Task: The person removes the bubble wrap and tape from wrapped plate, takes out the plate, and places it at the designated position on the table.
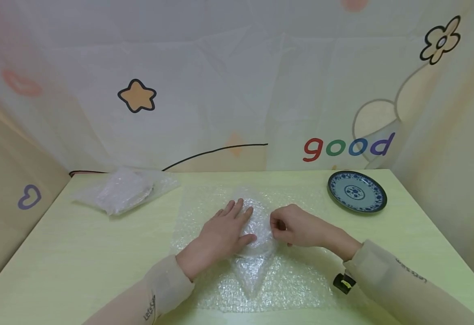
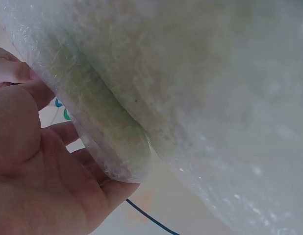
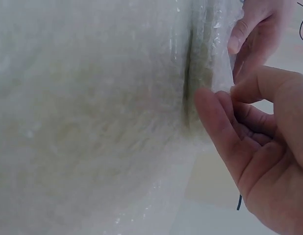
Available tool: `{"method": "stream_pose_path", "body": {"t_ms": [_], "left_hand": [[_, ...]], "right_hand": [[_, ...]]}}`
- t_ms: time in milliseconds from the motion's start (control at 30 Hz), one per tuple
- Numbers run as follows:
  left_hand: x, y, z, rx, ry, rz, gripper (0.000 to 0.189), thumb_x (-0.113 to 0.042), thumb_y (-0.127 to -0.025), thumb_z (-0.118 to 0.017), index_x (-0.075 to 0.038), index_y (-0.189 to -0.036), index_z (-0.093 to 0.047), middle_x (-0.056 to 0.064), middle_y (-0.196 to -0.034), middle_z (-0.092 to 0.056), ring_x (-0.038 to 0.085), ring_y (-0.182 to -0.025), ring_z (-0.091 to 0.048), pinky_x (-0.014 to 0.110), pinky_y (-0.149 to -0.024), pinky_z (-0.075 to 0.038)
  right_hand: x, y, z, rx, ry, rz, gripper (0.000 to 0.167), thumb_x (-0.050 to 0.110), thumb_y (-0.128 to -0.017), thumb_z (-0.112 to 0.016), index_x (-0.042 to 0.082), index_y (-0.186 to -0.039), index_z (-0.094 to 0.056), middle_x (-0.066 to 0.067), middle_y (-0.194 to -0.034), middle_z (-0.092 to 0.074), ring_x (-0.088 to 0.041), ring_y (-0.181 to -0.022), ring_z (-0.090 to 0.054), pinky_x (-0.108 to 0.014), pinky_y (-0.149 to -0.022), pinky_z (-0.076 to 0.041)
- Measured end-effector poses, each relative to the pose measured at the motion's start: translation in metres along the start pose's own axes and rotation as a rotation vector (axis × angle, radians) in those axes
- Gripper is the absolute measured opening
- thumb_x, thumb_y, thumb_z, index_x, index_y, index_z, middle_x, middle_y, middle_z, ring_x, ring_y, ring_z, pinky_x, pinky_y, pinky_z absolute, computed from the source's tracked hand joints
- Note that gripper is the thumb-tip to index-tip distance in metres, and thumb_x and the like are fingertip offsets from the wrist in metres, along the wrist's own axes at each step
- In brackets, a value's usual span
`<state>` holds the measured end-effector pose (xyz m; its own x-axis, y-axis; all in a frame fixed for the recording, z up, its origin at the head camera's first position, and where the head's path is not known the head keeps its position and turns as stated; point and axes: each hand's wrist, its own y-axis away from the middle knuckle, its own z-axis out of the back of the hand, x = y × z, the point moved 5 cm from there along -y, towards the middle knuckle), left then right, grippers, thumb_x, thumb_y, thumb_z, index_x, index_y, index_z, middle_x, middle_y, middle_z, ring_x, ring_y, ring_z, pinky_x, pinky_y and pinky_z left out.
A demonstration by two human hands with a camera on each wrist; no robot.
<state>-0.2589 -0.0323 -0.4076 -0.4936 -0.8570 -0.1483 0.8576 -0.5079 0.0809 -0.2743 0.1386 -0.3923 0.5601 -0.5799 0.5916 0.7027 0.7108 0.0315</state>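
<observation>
A large sheet of clear bubble wrap lies on the table, its near and far corners folded inward over a flat round bundle in the middle. What the bundle contains is hidden by the layers. Across its left side rests my left hand, palm down with fingers spread. At the right edge, my right hand has its fingers bent and pinches the wrap between thumb and fingertips. In the right wrist view, that pinch sits against the folded edge of the bubble wrap.
At the back right of the table is a blue-and-white patterned plate with a dark rim. A package in bubble wrap lies at the back left. A printed cloth hangs behind the table and along its sides.
</observation>
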Motion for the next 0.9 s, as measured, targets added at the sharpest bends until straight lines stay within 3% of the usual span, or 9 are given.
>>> {"method": "stream_pose_path", "body": {"t_ms": [233, 500, 633, 900], "left_hand": [[0.001, -0.001, 0.000, 0.000, 0.021, -0.004, 0.073, -0.051, -0.104, -0.056, -0.011, -0.161, -0.035, 0.017, -0.168, -0.021, 0.034, -0.154, -0.020, 0.049, -0.120, -0.026], [0.001, 0.000, 0.002, -0.012, 0.068, -0.005, 0.071, -0.048, -0.104, -0.057, -0.009, -0.159, -0.038, 0.019, -0.167, -0.022, 0.037, -0.153, -0.021, 0.051, -0.120, -0.026], [0.001, -0.001, 0.002, -0.009, 0.062, 0.005, 0.071, -0.049, -0.104, -0.057, -0.009, -0.159, -0.039, 0.019, -0.167, -0.023, 0.036, -0.153, -0.021, 0.051, -0.120, -0.027], [-0.001, -0.002, 0.002, -0.007, 0.056, 0.003, 0.070, -0.048, -0.104, -0.057, -0.007, -0.158, -0.040, 0.020, -0.165, -0.026, 0.037, -0.152, -0.023, 0.051, -0.119, -0.029]], "right_hand": [[-0.003, 0.001, -0.001, -0.019, -0.079, -0.037, 0.016, -0.001, -0.094, -0.061, 0.011, -0.083, -0.063, 0.005, -0.069, -0.056, -0.011, -0.053, -0.060, -0.029, -0.054, -0.055], [0.003, 0.001, 0.005, -0.010, -0.012, -0.059, 0.015, 0.001, -0.093, -0.066, 0.012, -0.083, -0.065, 0.006, -0.067, -0.058, -0.009, -0.056, -0.055, -0.026, -0.056, -0.050], [0.008, 0.000, 0.005, -0.027, 0.058, -0.037, 0.015, 0.006, -0.092, -0.072, 0.015, -0.083, -0.064, 0.008, -0.071, -0.059, -0.009, -0.062, -0.053, -0.026, -0.057, -0.050], [0.020, -0.008, 0.000, -0.062, 0.336, -0.005, 0.011, 0.006, -0.088, -0.079, 0.013, -0.085, -0.073, 0.009, -0.076, -0.060, -0.009, -0.069, -0.054, -0.027, -0.068, -0.053]]}}
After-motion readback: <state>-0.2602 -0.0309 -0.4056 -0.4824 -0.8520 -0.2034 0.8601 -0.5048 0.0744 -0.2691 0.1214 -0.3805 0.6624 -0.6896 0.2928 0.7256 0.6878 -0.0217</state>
